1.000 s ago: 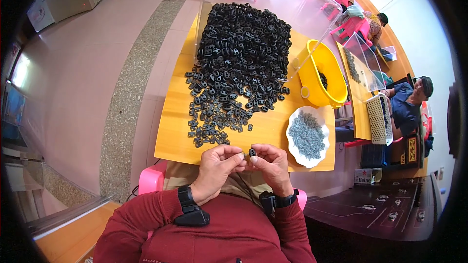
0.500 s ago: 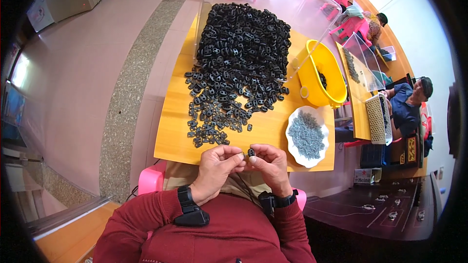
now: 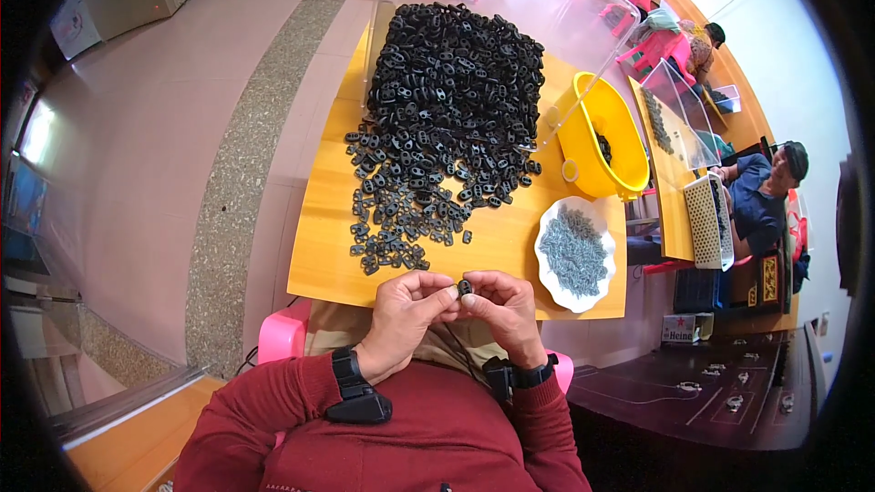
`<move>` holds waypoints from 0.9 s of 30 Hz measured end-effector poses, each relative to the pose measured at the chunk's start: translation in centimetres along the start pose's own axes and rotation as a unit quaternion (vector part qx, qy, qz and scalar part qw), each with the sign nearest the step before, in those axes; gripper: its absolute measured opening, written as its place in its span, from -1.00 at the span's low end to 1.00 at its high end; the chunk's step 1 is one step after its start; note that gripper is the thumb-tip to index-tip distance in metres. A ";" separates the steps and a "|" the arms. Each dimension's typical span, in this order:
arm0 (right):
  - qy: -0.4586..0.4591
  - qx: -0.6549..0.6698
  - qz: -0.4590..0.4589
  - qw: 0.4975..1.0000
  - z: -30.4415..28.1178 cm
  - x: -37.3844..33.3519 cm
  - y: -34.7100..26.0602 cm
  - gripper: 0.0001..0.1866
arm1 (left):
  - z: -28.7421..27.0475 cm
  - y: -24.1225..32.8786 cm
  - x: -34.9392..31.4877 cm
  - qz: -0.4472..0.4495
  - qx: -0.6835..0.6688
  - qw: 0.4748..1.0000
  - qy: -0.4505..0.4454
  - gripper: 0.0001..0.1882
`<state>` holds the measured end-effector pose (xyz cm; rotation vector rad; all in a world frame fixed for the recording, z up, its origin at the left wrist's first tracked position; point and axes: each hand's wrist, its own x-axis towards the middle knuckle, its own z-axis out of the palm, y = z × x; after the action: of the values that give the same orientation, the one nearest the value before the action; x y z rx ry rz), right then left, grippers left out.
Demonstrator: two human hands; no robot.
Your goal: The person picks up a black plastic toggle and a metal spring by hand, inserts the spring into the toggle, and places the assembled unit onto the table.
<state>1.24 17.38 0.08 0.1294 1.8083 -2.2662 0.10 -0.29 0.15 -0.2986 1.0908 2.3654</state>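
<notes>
Wood tbl (image 3: 321, 260), blk pc (image 3: 466, 288) in R grip (image 3: 509, 308), nr L grip (image 3: 410, 310)

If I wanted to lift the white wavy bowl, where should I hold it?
Probably by the rim of the white bowl, coming from its left and right: the yellow tub stands near its far side. The bowl sits upright and holds loose grey bits, so gripping opposite sides should keep it level.

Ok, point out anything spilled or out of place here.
Black parts lie scattered on the table in front of the clear bin, which looks like a spill, though it may be deliberate. Nothing else stands out; the grey pieces sit inside the bowl.
</notes>
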 end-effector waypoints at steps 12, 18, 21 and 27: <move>-0.002 0.028 0.010 1.000 -0.1 -0.1 -0.5 -0.74 | 0.2 0.1 -0.2 -0.007 0.006 1.000 -0.008 -0.83; 0.003 0.041 0.010 0.999 -0.2 -0.1 -0.4 -0.74 | 0.3 0.2 -0.2 -0.013 0.003 1.000 -0.008 -0.81; 0.005 0.045 0.011 0.999 -0.4 -0.1 -0.3 -0.74 | 0.3 0.1 -0.2 -0.015 0.000 1.000 -0.012 -0.80; -0.001 0.060 0.013 0.998 -0.4 -0.1 -0.3 -0.74 | 0.3 0.1 -0.3 -0.013 0.001 1.000 -0.017 -0.80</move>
<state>1.29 17.81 0.30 0.1703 1.6604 -2.3545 0.29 -0.25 0.55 -0.2690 1.0681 2.3386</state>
